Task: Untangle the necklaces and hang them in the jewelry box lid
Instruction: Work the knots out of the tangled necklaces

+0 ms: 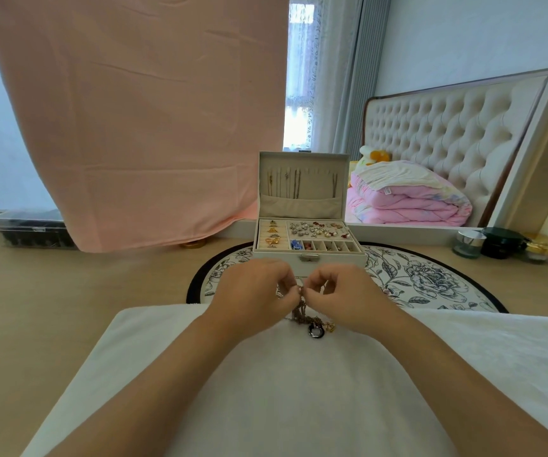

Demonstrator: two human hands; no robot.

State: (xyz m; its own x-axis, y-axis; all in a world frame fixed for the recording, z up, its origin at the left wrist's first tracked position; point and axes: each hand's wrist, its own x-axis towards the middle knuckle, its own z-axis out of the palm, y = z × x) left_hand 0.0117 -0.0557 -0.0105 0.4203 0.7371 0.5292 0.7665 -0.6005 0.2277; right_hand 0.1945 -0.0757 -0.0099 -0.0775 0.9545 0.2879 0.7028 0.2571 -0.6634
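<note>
From the head camera, looking down, both bare forearms reached forward from the bottom corners and met in the middle over a white towel [299, 407]. The left hand [253, 291] and right hand [345, 295] were held knuckles up and almost touching, fingers curled inward. Each pinched the top of a tangle of necklaces [301, 310] between thumb and fingertips. The knotted chains hung down between the hands, their lower end resting on the far edge of the towel. There lay a dark ring pendant [315, 332] with a small gold charm [330, 328] just beside it. Just beyond the hands stood the box [332, 258], on a round flowered mat [430, 282] on a wooden table [52, 308]. Its lid [318, 173] was open and upright, facing the person. Several thin chains [294, 181] hung in it, their ends tucked into a pocket. The tray below held rings at the left and small earrings at the right. A pink cloth [134, 127] hung behind at the left, and small jars [468, 244] stood at the right.
</note>
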